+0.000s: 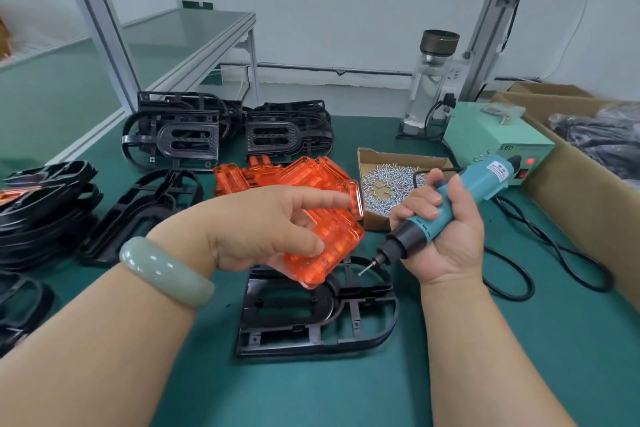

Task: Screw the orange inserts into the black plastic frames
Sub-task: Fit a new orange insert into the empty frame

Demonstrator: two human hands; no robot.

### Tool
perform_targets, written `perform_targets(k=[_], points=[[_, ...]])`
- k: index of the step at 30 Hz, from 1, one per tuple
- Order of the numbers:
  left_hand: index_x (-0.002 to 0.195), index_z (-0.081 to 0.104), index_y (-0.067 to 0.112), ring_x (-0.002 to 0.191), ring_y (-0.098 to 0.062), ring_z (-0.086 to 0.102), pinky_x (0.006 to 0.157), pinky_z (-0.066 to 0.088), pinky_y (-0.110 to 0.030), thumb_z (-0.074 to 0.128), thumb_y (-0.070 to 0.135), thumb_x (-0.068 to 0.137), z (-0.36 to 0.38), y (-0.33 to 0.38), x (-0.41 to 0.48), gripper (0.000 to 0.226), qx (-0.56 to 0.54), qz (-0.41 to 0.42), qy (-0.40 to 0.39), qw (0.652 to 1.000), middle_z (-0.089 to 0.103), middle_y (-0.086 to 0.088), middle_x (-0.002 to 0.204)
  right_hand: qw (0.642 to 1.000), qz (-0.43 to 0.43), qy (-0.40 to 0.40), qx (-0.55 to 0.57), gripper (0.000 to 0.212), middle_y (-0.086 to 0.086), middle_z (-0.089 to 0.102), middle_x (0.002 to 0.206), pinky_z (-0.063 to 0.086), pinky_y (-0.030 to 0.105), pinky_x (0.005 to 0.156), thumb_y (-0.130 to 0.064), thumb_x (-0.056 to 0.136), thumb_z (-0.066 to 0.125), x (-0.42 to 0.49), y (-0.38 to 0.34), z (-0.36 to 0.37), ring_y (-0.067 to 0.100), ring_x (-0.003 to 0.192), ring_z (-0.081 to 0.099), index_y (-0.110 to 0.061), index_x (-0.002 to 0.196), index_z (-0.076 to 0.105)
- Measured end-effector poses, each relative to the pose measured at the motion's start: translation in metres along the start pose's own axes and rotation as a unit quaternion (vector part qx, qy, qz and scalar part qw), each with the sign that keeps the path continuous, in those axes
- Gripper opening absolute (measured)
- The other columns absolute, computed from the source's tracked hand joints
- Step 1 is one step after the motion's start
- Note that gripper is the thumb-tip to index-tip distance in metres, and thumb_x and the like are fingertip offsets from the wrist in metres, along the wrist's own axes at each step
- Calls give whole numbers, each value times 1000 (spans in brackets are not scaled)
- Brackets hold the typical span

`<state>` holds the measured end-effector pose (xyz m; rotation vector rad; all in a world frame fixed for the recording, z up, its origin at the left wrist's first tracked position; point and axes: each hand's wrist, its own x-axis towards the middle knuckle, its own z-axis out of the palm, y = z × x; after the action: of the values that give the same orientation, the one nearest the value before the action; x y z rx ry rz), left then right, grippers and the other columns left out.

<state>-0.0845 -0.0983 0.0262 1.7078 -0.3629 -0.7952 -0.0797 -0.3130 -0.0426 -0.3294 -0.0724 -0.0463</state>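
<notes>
- insert [325,248]: held tilted over frame [311,319] on bench [346,392], unseated; left fingers [325,199] gripped it.
- driver [460,198]: right fingers [422,201] wrapped round it, bit [367,266] near insert.
- risks I judged: crooked seating, missed holes; bit scratching insert.

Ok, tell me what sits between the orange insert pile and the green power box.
Head view: a shallow cardboard tray of loose silver screws sits between the orange insert pile and the green power box.
</notes>
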Motion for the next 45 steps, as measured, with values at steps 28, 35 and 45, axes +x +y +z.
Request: perform_targets(k=[28,35,45], points=[[77,67,33,60,-11,61,63,56,-35,72,14,75,50,-66,-28,20,-39,123,367,921,65,6,64,1000,0,-16,22,63,-9,47,59,46,18,52,-19,37,99,-2,5,0,4,42,47,-17,87,61],[76,69,29,64,-20,69,55,53,-22,76,20,69,51,-63,-30,14,-74,101,363,923,67,1,67,1000,-1,-17,23,61,-8,47,59,46,19,52,-19,36,99,-2,5,0,5,42,47,-16,86,62],[85,67,17,54,-8,66,51,52,-19,76,12,73,51,-61,-32,15,-60,83,360,927,66,5,60,1000,-7,-15,25,62,-8,47,60,46,19,52,-18,37,99,-2,5,0,5,42,47,-16,87,62]])
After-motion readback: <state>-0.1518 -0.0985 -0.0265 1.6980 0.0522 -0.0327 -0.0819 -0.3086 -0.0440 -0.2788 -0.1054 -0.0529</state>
